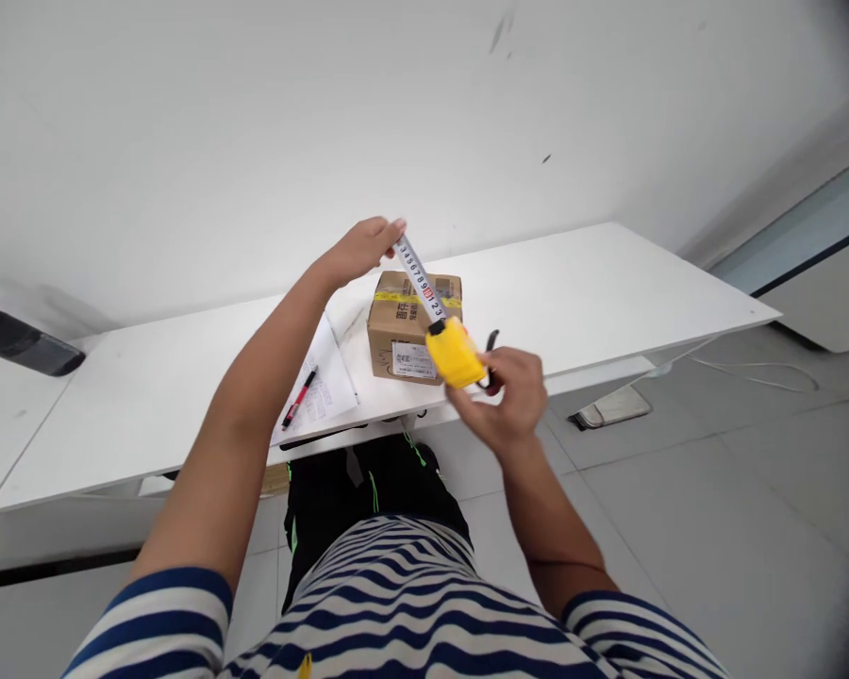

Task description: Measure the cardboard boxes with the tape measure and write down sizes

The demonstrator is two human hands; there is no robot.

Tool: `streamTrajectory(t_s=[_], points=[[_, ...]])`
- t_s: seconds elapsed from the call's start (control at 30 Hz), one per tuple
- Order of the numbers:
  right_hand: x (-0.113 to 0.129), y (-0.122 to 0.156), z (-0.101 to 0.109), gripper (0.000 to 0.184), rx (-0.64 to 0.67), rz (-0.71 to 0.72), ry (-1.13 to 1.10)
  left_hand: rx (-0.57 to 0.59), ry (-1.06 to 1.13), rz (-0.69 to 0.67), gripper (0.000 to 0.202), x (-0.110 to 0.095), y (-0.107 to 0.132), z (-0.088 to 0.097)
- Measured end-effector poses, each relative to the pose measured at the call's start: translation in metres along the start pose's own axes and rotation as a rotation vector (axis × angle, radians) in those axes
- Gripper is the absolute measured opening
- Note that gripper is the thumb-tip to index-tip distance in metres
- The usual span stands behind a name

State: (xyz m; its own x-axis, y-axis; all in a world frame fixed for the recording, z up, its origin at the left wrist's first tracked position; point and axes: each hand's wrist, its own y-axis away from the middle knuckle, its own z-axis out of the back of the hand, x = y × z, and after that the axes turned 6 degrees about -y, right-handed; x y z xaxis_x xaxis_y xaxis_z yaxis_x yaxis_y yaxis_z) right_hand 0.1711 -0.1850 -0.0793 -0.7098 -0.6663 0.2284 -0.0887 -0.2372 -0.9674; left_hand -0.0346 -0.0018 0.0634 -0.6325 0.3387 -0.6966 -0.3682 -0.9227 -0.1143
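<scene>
A yellow tape measure (pixel 454 353) is gripped at its case by my right hand (pixel 507 391), in front of the table's near edge. Its blade is pulled out a short way, slanting up and to the left over a small brown cardboard box (pixel 389 325). Between thumb and fingers, my left hand (pixel 366 250) pinches the blade's far end. Yellow tape and a white label show on the box, which sits on the white table. A black wrist strap hangs by the case. Whether the blade touches the box, I cannot tell.
Left of the box, a red and black pen (pixel 299 401) lies on a written paper sheet (pixel 329 382). A dark cylindrical object (pixel 24 339) is at the far left. The white table (pixel 608 283) runs along a wall. A cable (pixel 750 375) lies on the floor at right.
</scene>
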Motion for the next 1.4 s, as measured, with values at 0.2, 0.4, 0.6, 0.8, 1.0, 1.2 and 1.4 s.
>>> streamTrajectory(t_s=[0.2, 0.4, 0.6, 0.8, 1.0, 1.2, 1.4], points=[[0.058, 0.001, -0.047, 0.053, 0.033, 0.008, 0.061, 0.118, -0.378, -0.113, 0.043, -0.015, -0.039, -0.031], [0.06, -0.004, -0.08, 0.063, 0.105, -0.152, 0.173, 0.178, -0.382, 0.003, 0.044, 0.018, -0.042, -0.045], [0.062, -0.007, -0.085, 0.049, 0.013, -0.215, 0.107, 0.153, -0.07, 0.013, 0.038, 0.034, -0.045, -0.046], [0.059, -0.002, -0.084, 0.049, 0.079, -0.262, 0.087, 0.125, -0.08, 0.001, 0.045, 0.032, -0.043, -0.046], [0.058, -0.004, -0.081, 0.055, 0.049, -0.226, 0.068, 0.096, -0.161, -0.057, 0.043, 0.031, -0.04, -0.046], [0.059, -0.008, -0.079, 0.05, 0.045, -0.213, 0.103, 0.124, -0.227, -0.069, 0.043, 0.025, -0.033, -0.045], [0.059, -0.005, -0.08, 0.056, 0.044, -0.213, 0.09, -0.014, -0.44, -0.122, 0.048, 0.017, -0.027, -0.045]])
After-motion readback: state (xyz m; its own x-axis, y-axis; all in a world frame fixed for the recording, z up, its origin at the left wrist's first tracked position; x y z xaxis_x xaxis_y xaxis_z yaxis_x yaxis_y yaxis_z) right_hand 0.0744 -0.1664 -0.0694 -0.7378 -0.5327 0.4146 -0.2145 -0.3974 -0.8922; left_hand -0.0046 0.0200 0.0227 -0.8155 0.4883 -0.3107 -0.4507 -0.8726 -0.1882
